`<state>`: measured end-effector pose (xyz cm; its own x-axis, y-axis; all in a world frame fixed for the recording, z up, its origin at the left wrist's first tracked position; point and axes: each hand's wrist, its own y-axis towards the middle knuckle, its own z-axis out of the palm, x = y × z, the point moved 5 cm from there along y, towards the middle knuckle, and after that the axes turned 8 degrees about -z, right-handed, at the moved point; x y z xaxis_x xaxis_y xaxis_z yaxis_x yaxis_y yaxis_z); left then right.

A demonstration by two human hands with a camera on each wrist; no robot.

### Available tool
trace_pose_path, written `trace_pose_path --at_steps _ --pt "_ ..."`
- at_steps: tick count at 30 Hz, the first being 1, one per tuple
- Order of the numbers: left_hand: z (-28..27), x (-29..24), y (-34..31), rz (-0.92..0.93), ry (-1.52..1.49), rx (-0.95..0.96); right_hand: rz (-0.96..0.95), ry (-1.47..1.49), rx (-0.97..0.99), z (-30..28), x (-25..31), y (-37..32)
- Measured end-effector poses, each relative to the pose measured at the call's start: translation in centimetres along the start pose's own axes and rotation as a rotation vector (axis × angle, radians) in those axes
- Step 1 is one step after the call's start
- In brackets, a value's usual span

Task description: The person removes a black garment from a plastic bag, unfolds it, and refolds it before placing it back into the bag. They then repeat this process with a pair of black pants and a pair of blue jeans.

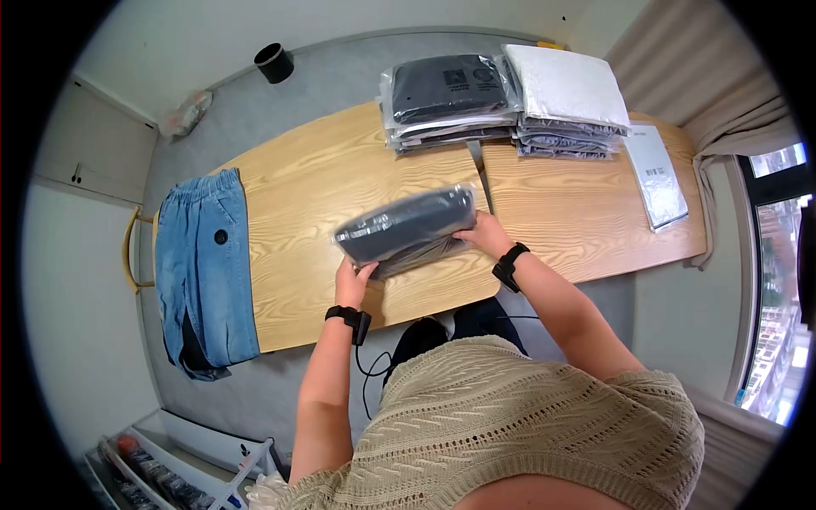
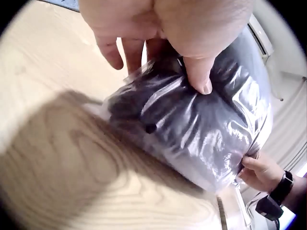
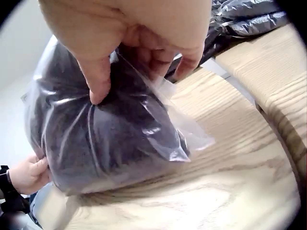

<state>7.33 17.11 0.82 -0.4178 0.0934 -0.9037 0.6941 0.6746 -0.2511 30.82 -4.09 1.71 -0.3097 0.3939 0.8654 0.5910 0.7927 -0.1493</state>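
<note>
A dark folded garment in a clear plastic bag is tilted up over the wooden table, its near edge close over the tabletop. My left hand pinches its near left corner; in the left wrist view the thumb presses on the plastic with the fingers behind. At the right end my right hand grips the bag, and the right wrist view shows that thumb on the near face, other fingers behind it. A loose flap of plastic sticks out past the right hand.
Blue jeans lie over the table's left end. At the back stand a stack of bagged dark garments and a stack topped with a white package. A flat silvery package lies far right. A gap separates the two tabletops.
</note>
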Motion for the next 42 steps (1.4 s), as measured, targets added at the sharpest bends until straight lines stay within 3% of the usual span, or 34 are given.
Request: trace_pose_path --at_steps 2,3,4,6,8,9,11,12,13,14,15,16,18,22,42 --pt "-0.4 -0.4 -0.3 0.014 -0.032 -0.027 -0.037 -0.23 -0.043 -0.7 0.8 -0.3" --pt "-0.6 -0.1 -0.5 -0.035 0.021 -0.001 0.028 -0.038 -0.016 -0.8 1.3 -1.1" --pt "-0.9 -0.1 -0.9 -0.091 0.075 0.027 0.04 -0.03 0.001 -0.2 0.7 -1.4" --pt "-0.7 0.0 -1.4 -0.172 0.25 0.046 -0.103 0.411 -0.142 0.6 -0.4 -1.6" --pt "0.0 1.5 -0.9 -0.167 0.239 0.025 -0.064 0.361 -0.148 2.2 -2.9 -1.5" --pt "0.5 1.8 -0.9 -0.189 0.271 0.013 0.06 0.191 -0.153 2.9 -4.6 -1.5" --pt "0.9 2.2 -1.0 -0.377 0.467 0.022 0.263 -0.012 -0.159 3.5 -5.4 -2.3" --pt "1.0 2.3 -1.3 -0.48 0.515 0.022 0.268 -0.014 -0.15 4.1 -5.3 -2.6" --pt "1.4 2.0 -1.8 -0.488 0.513 0.022 0.185 -0.173 -0.311 3.7 -4.4 -3.0" --pt "1.2 0.1 -2.3 -0.196 0.622 -0.182 0.099 -0.329 -0.472 3.2 -2.7 -3.6" --pt "1.2 -1.9 -3.2 0.105 0.72 -0.382 0.035 -0.373 -0.457 3.3 -1.3 -4.4" --pt "1.5 -2.7 -3.7 0.102 0.724 -0.379 0.039 -0.37 -0.453 3.2 0.1 -5.1" --pt "4.1 -4.7 -4.5 0.318 0.742 -0.103 -0.341 -0.579 -0.263 4.6 3.9 -5.7" --pt "8.2 -4.7 -2.3 0.483 0.965 -0.036 -0.476 -0.787 -0.057 7.2 4.9 -4.2" --pt "10.5 -1.2 2.0 0.286 0.986 0.133 -0.355 -0.742 0.111 7.7 2.1 -0.3"
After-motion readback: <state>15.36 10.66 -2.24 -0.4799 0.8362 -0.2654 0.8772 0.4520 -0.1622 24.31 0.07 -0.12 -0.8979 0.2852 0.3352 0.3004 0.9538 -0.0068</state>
